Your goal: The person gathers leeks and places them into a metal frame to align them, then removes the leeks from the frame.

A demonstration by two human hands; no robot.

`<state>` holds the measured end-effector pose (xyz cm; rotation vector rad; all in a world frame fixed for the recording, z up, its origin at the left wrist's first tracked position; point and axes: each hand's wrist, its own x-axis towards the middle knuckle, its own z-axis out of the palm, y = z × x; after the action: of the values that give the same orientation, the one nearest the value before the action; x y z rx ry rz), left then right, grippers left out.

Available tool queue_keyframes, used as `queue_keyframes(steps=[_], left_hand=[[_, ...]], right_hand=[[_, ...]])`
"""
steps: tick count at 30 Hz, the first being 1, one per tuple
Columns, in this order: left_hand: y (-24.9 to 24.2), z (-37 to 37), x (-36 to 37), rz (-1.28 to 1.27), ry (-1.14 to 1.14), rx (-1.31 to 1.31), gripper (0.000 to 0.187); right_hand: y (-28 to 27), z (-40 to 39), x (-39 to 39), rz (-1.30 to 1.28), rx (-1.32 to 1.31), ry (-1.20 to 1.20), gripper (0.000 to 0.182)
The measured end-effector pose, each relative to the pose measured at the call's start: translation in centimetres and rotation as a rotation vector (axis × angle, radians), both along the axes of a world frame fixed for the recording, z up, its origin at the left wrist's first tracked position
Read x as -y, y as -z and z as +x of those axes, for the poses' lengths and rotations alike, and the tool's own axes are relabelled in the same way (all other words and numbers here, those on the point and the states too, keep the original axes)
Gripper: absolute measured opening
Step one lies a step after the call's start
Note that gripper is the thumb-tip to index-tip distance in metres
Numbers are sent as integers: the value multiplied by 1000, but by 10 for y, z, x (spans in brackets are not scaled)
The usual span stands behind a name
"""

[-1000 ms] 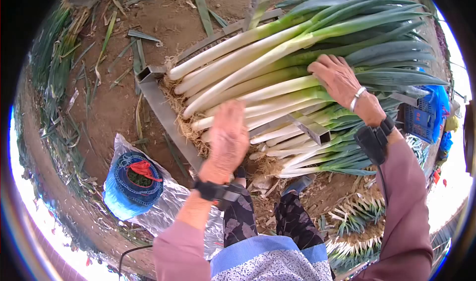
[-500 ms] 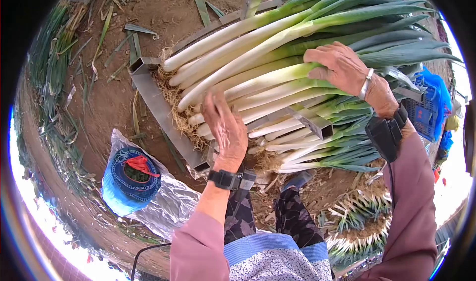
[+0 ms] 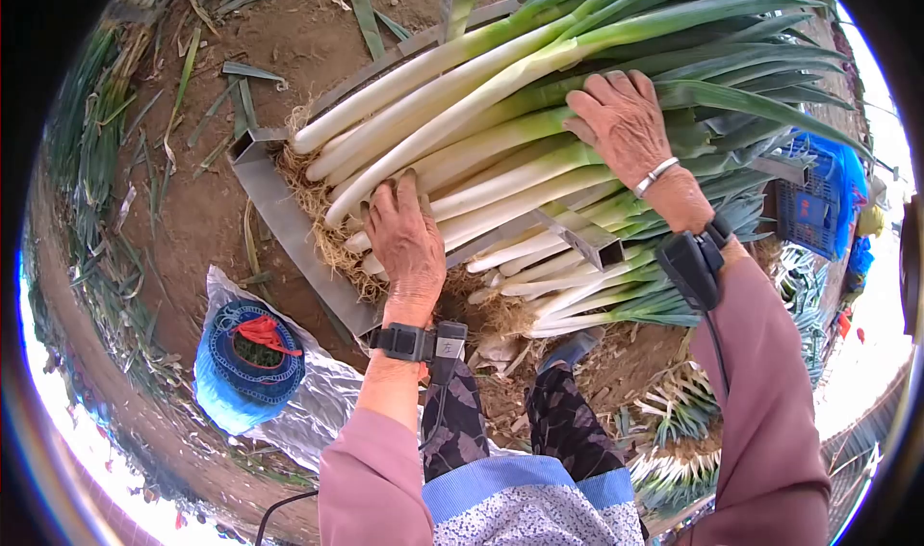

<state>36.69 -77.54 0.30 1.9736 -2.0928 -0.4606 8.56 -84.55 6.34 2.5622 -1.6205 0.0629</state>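
Note:
A pile of large leeks (image 3: 505,185), white stalks with green leaves, lies slanted across a metal rack (image 3: 279,223). Their roots gather at the lower left, against the rack's end plate. My left hand (image 3: 406,243) rests on the white stalks near the roots, fingers bent round a leek with the tips tucked between stalks. Farther up, my right hand (image 3: 621,127) curls over a leek where white turns to green; its fingertips are partly hidden. A metal bar end (image 3: 592,243) sticks out below the pile, and smaller leeks (image 3: 587,286) lie beside it near my feet.
A blue bag-covered container with a red strip (image 3: 245,382) stands on silver sheeting (image 3: 322,402) at left. Bunched leeks (image 3: 679,406) lie on the ground at right. A blue crate (image 3: 808,204) stands at far right. Loose leaves (image 3: 106,142) litter the soil.
My right hand has shifted left and slightly up along the leeks. My left hand now sits with its fingers bent down among the stalks. The whole view has slid slightly left.

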Motion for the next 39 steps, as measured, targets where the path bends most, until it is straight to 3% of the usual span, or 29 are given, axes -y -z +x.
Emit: queue_keyframes(steps=[4, 7, 8, 13, 15, 17, 19, 21, 24, 30, 33, 39], left_hand=[[4, -3, 3, -147, 61, -18, 37], [-1, -6, 5, -77, 92, -68, 31], [1, -7, 2, -95, 69, -100, 23], [20, -22, -7, -146, -113, -99, 20], [21, -25, -6, -73, -156, 11, 19], [23, -24, -5, -94, -199, -7, 19], [24, -23, -7, -247, -150, -21, 18], [23, -25, -9, -214, -164, 0, 19], [23, -23, -8, -205, -166, -47, 19], [22, -22, -10, -204, -164, -41, 24], [22, -22, -10, -242, -171, -103, 26], [16, -20, -10, -250, -201, -142, 41]], right_hand=[[9, 1, -7, 69, 10, 69, 13], [2, -1, -23, 111, 94, 53, 12], [-1, -1, -28, 110, 128, 50, 13], [14, 0, -17, 177, 9, 19, 16], [12, 1, -10, 178, 3, 15, 17], [1, 10, -6, 213, 5, 26, 24], [-20, 21, 4, 72, 224, -51, 34], [-18, 27, 28, 52, 113, -93, 40], [3, 25, 61, 12, -21, -131, 34], [-30, 2, 51, 380, -16, -340, 25], [-19, -8, 38, 391, -66, -193, 24], [-9, -5, 26, 377, 8, -173, 26]])
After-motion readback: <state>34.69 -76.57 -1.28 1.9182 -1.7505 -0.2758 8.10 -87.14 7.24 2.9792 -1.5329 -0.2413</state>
